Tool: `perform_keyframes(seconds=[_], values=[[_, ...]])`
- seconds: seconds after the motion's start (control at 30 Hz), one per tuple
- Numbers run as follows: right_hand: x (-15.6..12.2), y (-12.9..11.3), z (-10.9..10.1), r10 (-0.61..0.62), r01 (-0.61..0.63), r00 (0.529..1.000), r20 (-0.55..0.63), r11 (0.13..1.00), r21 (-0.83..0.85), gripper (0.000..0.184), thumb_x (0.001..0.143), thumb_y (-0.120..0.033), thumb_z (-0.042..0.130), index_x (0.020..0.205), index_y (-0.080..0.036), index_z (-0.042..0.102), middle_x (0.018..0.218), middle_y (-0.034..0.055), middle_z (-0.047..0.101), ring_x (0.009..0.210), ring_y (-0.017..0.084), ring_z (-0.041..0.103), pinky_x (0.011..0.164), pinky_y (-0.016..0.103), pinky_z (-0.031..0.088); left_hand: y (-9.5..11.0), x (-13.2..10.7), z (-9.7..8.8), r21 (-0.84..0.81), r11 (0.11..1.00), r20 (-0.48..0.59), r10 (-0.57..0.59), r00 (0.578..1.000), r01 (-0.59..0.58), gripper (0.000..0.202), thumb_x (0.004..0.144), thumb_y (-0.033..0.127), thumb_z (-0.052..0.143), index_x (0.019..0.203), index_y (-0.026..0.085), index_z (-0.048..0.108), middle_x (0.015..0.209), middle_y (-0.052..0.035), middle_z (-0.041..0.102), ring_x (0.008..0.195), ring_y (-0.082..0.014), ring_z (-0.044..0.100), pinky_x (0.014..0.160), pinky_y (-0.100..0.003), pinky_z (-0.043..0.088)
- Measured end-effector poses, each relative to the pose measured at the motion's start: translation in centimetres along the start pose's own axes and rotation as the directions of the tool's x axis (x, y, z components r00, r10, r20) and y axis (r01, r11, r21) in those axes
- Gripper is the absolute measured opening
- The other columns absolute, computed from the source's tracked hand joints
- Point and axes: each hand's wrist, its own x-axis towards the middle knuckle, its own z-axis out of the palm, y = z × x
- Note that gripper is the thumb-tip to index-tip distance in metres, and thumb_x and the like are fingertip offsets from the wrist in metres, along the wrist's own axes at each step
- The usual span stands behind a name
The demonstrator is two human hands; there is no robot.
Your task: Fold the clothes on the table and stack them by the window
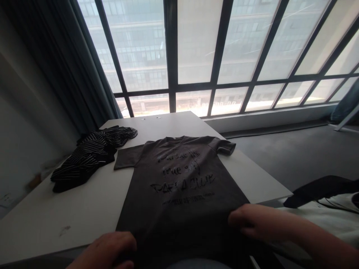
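A dark grey T-shirt (179,183) with black lettering lies spread flat, front up, on the white table (92,201), its collar pointing toward the window. My left hand (108,249) is curled at the shirt's lower left hem, at the near table edge. My right hand (252,220) grips the lower right hem with fingers folded over the cloth. Both sleeves lie out to the sides.
A crumpled black-and-white striped garment (92,153) lies on the table's left part. A dark curtain (75,67) hangs at the left, big windows (224,52) stand behind. A dark chair part (316,188) and white cloth (333,220) sit at the right.
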Motion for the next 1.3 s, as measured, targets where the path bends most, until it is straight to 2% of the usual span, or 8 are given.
perform_keyframes(seconds=[0.2, 0.4, 0.6, 0.8, 0.97, 1.1, 1.17, 1.3], values=[[10.6, 3.9, -5.8, -0.205, 0.198, 0.898, -0.389, 0.978, -0.06, 0.038, 0.098, -0.042, 0.055, 0.123, -0.023, 0.076, 0.136, 0.0115, 0.07, 0.126, 0.029, 0.065, 0.114, 0.042, 0.047, -0.4, 11.6, -5.9, 0.175, 0.979, -0.358, 0.158, 0.92, -0.1, 0.031, 0.1, 0.039, 0.051, 0.119, 0.025, 0.069, 0.135, -0.0096, 0.07, 0.123, -0.0263, 0.067, 0.108, -0.039, 0.052], [25.7, 11.1, -10.3, 0.085, -0.226, 0.8, -0.593, 0.96, -0.167, 0.066, 0.104, -0.052, 0.047, 0.163, -0.021, 0.049, 0.172, 0.0157, 0.035, 0.16, 0.033, 0.033, 0.132, 0.048, 0.023, -2.5, 28.7, -10.0, 0.353, 0.924, -0.443, 0.027, 0.896, 0.146, 0.056, 0.101, 0.04, 0.051, 0.155, 0.023, 0.054, 0.169, -0.0094, 0.045, 0.157, -0.0268, 0.039, 0.129, -0.042, 0.032], [32.9, 13.9, -16.3, 0.361, -0.455, 0.772, -0.524, 0.888, -0.059, 0.074, 0.105, -0.071, 0.028, 0.171, -0.04, 0.024, 0.181, 0.0081, 0.01, 0.164, 0.044, 0.011, 0.123, 0.078, 0.01, -5.6, 40.4, -15.1, 0.24, 0.894, -0.477, -0.231, 0.848, 0.378, 0.071, 0.103, 0.062, 0.034, 0.167, 0.03, 0.04, 0.176, -0.0127, 0.028, 0.16, -0.0427, 0.029, 0.124, -0.066, 0.03], [36.0, 16.3, -20.2, 0.421, -0.482, 0.77, -0.48, 0.876, -0.004, 0.077, 0.102, -0.077, 0.026, 0.171, -0.046, 0.018, 0.182, 0.0038, 0.004, 0.163, 0.048, 0.003, 0.118, 0.085, 0.004, -7.8, 45.1, -17.5, 0.17, 0.871, -0.486, -0.333, 0.808, 0.461, 0.075, 0.1, 0.07, 0.027, 0.169, 0.038, 0.033, 0.18, -0.0071, 0.017, 0.163, -0.0429, 0.019, 0.125, -0.072, 0.019], [40.3, 16.9, -22.3, 0.259, -0.408, 0.675, -0.691, 0.911, -0.057, 0.058, 0.106, -0.052, 0.036, 0.153, -0.025, 0.056, 0.164, 0.017, 0.046, 0.148, 0.041, 0.041, 0.12, 0.07, 0.028, -10.8, 48.4, -20.0, 0.133, 0.874, -0.533, -0.334, 0.778, 0.467, 0.07, 0.101, 0.064, 0.032, 0.165, 0.038, 0.041, 0.178, -0.0062, 0.025, 0.164, -0.0411, 0.017, 0.126, -0.072, 0.016], [44.2, 16.5, -24.1, 0.109, -0.349, 0.605, -0.789, 0.927, -0.14, 0.032, 0.097, -0.029, 0.05, 0.12, -0.015, 0.068, 0.127, 0.0195, 0.068, 0.119, 0.035, 0.058, 0.105, 0.05, 0.045, -13.5, 50.7, -22.2, 0.185, 0.914, -0.71, -0.131, 0.692, 0.362, 0.058, 0.102, 0.045, 0.04, 0.156, 0.026, 0.053, 0.16, -0.0135, 0.055, 0.152, -0.0354, 0.041, 0.129, -0.067, 0.013], [44.8, 16.4, -24.5, 0.053, -0.296, 0.633, -0.772, 0.938, -0.179, 0.026, 0.093, -0.021, 0.051, 0.114, -0.016, 0.067, 0.117, 0.0163, 0.07, 0.11, 0.032, 0.059, 0.1, 0.044, 0.046, -14.0, 51.2, -22.8, 0.187, 0.916, -0.747, -0.102, 0.657, 0.355, 0.054, 0.103, 0.042, 0.04, 0.151, 0.023, 0.056, 0.15, -0.0144, 0.063, 0.141, -0.0335, 0.053, 0.129, -0.061, 0.019], [44.7, 16.8, -24.7, -0.022, -0.246, 0.634, -0.773, 0.942, -0.229, 0.027, 0.091, -0.011, 0.049, 0.111, -0.016, 0.068, 0.114, 0.0147, 0.067, 0.107, 0.029, 0.058, 0.097, 0.038, 0.046, -13.9, 51.5, -23.4, 0.168, 0.903, -0.718, -0.162, 0.677, 0.395, 0.046, 0.101, 0.046, 0.046, 0.133, 0.024, 0.07, 0.142, -0.0158, 0.066, 0.133, -0.038, 0.057, 0.112, -0.055, 0.043]])
